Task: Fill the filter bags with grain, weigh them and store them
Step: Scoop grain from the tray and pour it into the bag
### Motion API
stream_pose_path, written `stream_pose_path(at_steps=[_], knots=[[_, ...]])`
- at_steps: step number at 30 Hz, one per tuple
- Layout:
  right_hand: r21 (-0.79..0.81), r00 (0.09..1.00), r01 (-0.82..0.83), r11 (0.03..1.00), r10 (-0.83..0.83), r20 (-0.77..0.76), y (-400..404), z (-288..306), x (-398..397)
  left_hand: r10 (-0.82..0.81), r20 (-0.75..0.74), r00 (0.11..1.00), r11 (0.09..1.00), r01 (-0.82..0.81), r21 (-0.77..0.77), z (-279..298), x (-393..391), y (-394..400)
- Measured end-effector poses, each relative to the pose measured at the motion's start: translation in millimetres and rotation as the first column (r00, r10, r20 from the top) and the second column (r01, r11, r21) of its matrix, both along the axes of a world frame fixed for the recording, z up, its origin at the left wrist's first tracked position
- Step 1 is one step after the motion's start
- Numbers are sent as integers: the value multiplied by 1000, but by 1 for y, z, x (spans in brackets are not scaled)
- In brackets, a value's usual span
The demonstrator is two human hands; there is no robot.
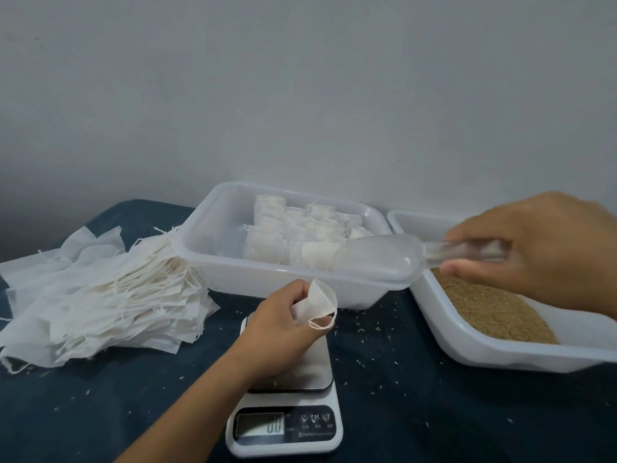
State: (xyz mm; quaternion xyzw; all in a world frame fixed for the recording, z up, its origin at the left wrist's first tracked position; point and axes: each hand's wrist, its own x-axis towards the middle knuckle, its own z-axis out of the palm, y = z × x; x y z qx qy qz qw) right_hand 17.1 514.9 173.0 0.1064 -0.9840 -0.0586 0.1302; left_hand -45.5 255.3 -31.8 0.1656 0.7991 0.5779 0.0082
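Lighting is dim and even, with a cool grey cast and soft shadows only. The right hand [541,252] shows motion blur. Wide-angle distortion bends the frame edges; definition is slightly soft throughout.

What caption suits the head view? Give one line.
Left hand holds a filter bag above the scale; right hand holds a scoop.

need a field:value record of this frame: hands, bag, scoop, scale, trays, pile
left hand: pinches an open filter bag above the scale
right hand: grips the handle of the clear scoop
scoop: looks empty, bowl over the near rim of the storage tray
scale: display reads 0.0
storage tray: rows of filled bags
grain tray: brown grain, at the right
empty bag pile: left, on the dark cloth
spilled grains: scattered on the cloth
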Motion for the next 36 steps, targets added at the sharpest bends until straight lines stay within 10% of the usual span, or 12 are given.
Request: stream_pose_path(at_steps=[7, 19, 28, 36], knots=[[78, 805, 544, 835, -546, 232, 80, -52, -54, -8, -6, 1000, 1000, 8, -4, -1, 2, 2], [234, 657, 643, 729, -682, 321, 117, -77, -77, -67, 21, 998, 996, 66, 55, 5, 8, 3], [-185, 742, 654, 734, -575, 344, 122, -131, -82, -204, 434, 878, 879, -31, 475, 22, 15, 6], [-580, 832, 531, 618, -508, 220, 117, -137, -76, -564, 450, 692, 490, -158, 858, 23, 8, -2]])
